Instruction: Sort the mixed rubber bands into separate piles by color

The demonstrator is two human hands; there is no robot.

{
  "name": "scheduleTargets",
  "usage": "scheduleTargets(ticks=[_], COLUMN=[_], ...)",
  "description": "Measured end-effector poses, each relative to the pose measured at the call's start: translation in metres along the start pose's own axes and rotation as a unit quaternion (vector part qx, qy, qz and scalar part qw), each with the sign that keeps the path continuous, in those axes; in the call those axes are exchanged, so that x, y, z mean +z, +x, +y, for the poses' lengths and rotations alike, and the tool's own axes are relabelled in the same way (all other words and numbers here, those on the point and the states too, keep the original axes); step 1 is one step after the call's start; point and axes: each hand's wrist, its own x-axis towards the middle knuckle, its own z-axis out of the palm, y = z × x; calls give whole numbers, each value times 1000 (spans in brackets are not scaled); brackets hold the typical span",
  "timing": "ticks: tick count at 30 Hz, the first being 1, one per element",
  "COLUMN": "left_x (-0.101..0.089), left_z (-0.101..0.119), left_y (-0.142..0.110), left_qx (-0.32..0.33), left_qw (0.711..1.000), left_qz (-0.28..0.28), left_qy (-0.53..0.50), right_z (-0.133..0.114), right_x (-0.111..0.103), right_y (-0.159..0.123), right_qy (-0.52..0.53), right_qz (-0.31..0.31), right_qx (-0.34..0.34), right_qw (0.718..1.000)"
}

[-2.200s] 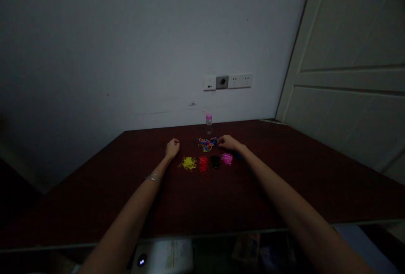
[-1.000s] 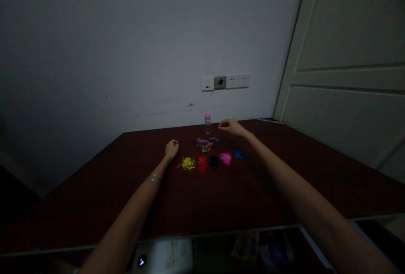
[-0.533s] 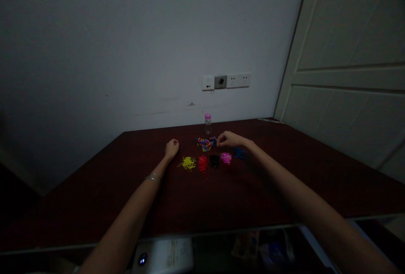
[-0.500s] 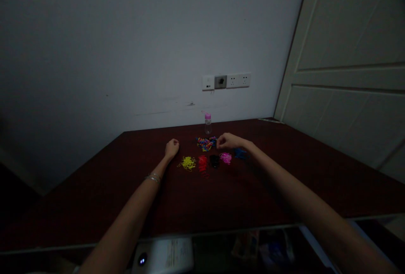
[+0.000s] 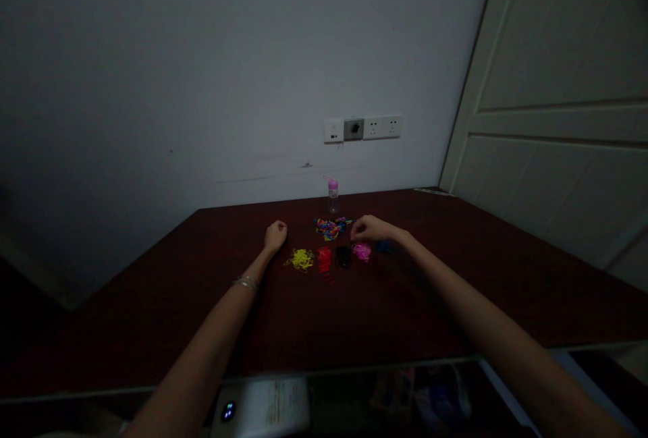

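Observation:
A mixed heap of coloured bands point(image 5: 330, 228) lies on the dark red table point(image 5: 314, 310). In front of it lie sorted small heaps: yellow point(image 5: 301, 260), red point(image 5: 325, 260), black point(image 5: 343, 256), pink point(image 5: 362, 252) and blue point(image 5: 385, 247). My right hand point(image 5: 369, 228) hovers pinched just right of the mixed heap and above the pink heap; what its fingers hold is too small to make out. My left hand point(image 5: 276, 235) rests on the table as a loose fist, left of the heaps, with a bracelet on its wrist.
A small clear bottle with a pink cap point(image 5: 333, 196) stands behind the mixed heap near the wall. Wall sockets point(image 5: 363, 129) sit above it. A pale door point(image 5: 557, 121) closes the right side. Papers and a lit device point(image 5: 263, 407) lie below the table's near edge.
My right hand rose toward the bottle, came back down to the mixed heap, then slid slightly right and nearer, over the pink heap. The left hand has stayed still.

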Motion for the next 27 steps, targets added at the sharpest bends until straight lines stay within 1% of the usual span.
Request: scheduleTargets(ticks=[2,3,4,6,7,10,13,16,19,21,24,27], left_x=[0,0,0,0,0,0,-1,-3,-5,-6,-6,-2], left_z=[0,0,1,1,1,2,4,8,12,14,20,29], left_y=[0,-1,-1,-1,-1,-1,-3,-6,-8,-8,-5,-2], left_qx=[3,3,2,-2,-2,1,3,2,4,13,62,113], left_qw=[1000,1000,1000,1000,1000,1000,1000,999,998,997,991,982], left_qz=[1,0,-1,-5,-6,-6,-9,-17,-28,-45,-93,-136], left_qy=[-2,-3,-3,-1,-1,1,11,27,47,63,76,73], right_z=[12,20,29,48,58,83,99,107,111,112,113,113], right_x=[-2,-3,-4,-6,-7,-8,-7,-5,-3,-3,-2,-3], right_y=[-6,-10,-14,-23,-27,-39,-47,-50,-49,-48,-47,-48], right_qy=[21,30,40,73,88,143,179,190,180,172,166,155], right_qz=[72,126,181,273,310,381,415,428,436,438,434,430], right_qx=[9,13,19,53,73,113,145,169,172,168,170,183], right_qw=[997,992,982,958,944,906,880,867,865,866,869,871])
